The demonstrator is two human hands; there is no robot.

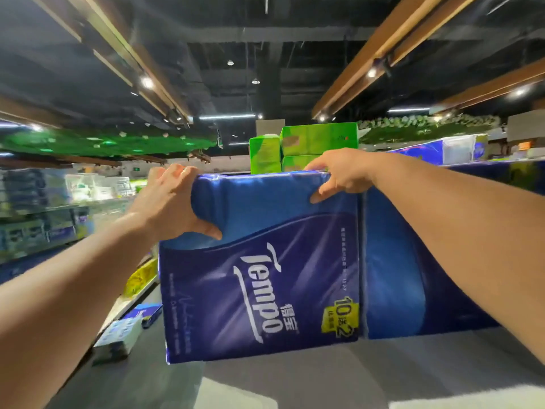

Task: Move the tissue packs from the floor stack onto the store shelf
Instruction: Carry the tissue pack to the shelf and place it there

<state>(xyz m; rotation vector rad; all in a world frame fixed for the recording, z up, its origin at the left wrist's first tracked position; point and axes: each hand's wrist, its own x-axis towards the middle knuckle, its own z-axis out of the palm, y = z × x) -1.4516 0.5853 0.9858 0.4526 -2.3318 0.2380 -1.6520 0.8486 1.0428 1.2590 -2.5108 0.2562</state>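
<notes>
A large blue Tempo tissue pack (265, 270) stands upright on the grey shelf surface (295, 376) in the middle of the head view. My left hand (168, 202) grips its upper left corner, thumb on the front and fingers over the top. My right hand (339, 172) grips its top right edge, thumb down the front face. A second blue pack (413, 276) stands directly to its right, the two touching, partly hidden behind my right forearm.
Green tissue packs (303, 149) are stacked behind the blue ones. More blue and white packs (442, 150) lie at the back right. Shelves of goods (44, 208) line the aisle at left, with small boxes (124, 335) on a lower ledge.
</notes>
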